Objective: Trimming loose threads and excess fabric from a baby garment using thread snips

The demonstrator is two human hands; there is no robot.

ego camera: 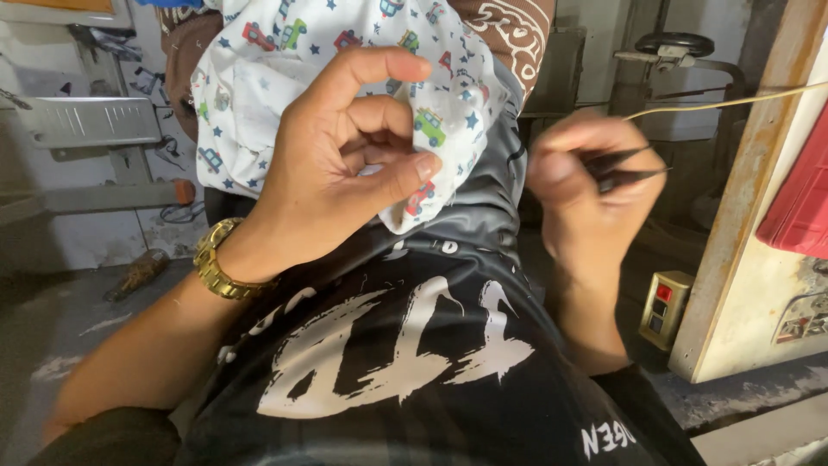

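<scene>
Two hands work close together at chest height. A white printed cloth [345,78] hangs from upper left, its lower edge pinched between thumb and fingers of the left hand [345,164]. Just right of it, apart, the right hand [586,181] grips dark tweezers [634,168], tips pointing right, away from the cloth. A rusty post [742,216] crowds the right side.

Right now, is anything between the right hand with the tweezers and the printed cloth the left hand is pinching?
Nothing visible. The right hand holds dark tweezers beside the white car-print cloth, which the left hand pinches; only open space above the black shirt separates them.
</scene>
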